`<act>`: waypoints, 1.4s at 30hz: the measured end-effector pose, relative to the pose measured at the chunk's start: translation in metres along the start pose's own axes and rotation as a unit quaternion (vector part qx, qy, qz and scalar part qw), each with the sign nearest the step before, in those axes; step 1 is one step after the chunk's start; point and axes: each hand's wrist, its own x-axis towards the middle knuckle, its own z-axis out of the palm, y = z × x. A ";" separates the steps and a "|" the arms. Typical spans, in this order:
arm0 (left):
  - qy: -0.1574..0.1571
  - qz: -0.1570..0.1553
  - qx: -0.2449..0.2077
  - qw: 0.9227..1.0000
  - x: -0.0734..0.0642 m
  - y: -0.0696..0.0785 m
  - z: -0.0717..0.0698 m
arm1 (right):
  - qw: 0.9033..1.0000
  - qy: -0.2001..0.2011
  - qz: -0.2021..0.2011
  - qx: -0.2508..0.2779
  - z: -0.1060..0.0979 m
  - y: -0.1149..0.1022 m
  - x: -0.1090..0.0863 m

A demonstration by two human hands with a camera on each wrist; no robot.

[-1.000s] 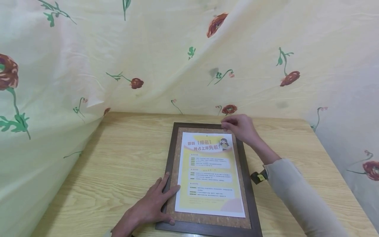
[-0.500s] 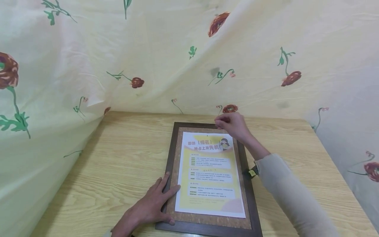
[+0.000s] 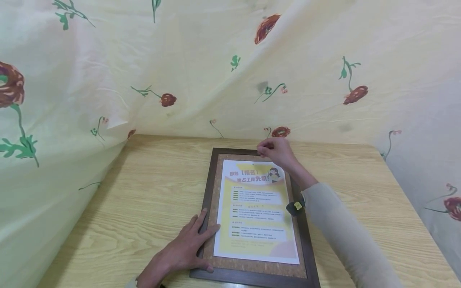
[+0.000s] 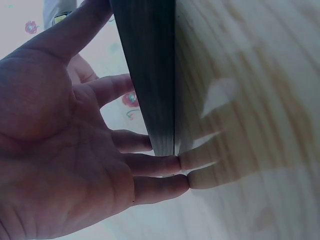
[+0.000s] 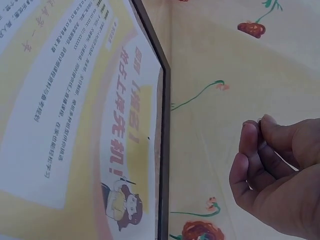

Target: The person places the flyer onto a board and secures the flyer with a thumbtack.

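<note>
A printed yellow-and-white poster sheet [image 3: 257,212] lies on a cork board [image 3: 259,267] with a dark wooden frame [image 3: 252,277], flat on the table. A small dark dot marks the sheet's top middle. My left hand [image 3: 181,248] rests spread over the frame's left edge near the lower corner; in the left wrist view its fingers lie along the side of the frame [image 4: 150,65] and touch the table. Above the frame's top edge, my right hand [image 3: 277,152] has thumb and fingertip together. The right wrist view shows a tiny pale thing [image 5: 259,120] pinched there, its kind too small to tell.
The pale wooden table [image 3: 144,192] spreads on both sides of the board. A flower-printed cloth [image 3: 194,72] hangs behind the table and along its left and right sides. A dark wrist camera [image 3: 297,206] sits under the right sleeve, over the frame's right edge.
My right hand has moved left along the top edge of the frame, from near its right corner toward the middle, fingertips still together. The left hand and the board have stayed put.
</note>
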 end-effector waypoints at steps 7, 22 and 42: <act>-0.001 0.002 -0.003 1.000 0.001 0.001 -0.001 | 0.999 -0.010 0.019 0.029 0.009 0.006 0.005; 0.000 0.005 -0.001 1.000 0.002 0.002 -0.002 | 0.996 -0.019 0.077 0.041 0.027 0.017 0.011; -0.005 -0.005 -0.002 1.000 0.000 0.001 -0.002 | 0.988 -0.053 0.146 -0.001 0.044 0.037 0.017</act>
